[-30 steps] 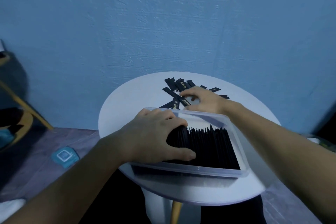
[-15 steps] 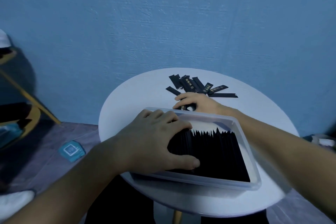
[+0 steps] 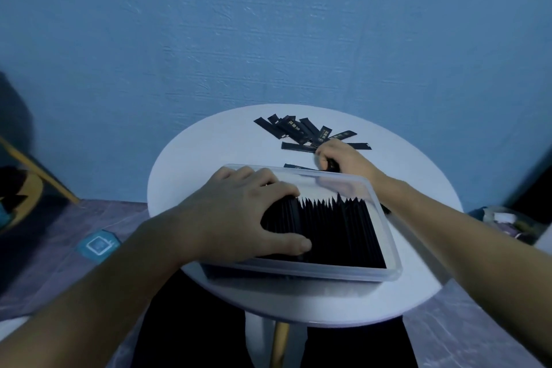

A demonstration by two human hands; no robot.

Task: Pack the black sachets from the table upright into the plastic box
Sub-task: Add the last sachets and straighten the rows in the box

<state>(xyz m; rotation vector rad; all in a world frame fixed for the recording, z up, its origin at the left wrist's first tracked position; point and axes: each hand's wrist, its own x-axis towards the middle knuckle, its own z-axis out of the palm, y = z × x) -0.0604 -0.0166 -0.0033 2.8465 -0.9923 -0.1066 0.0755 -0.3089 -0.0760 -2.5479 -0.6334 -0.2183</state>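
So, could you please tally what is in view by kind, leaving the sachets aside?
Round white table: 1
Clear plastic box: 1
Hands: 2 (left hand, right hand)
Teal square packet on the floor: 1
Total: 5

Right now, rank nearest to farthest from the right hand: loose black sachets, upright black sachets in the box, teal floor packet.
1. Loose black sachets, far table side, against the right hand.
2. Upright black sachets, in the clear plastic box, nearer me.
3. Teal square packet, floor, far left.

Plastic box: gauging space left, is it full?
Not full. Upright sachets fill most of the plastic box; bare floor shows along its right and far sides.
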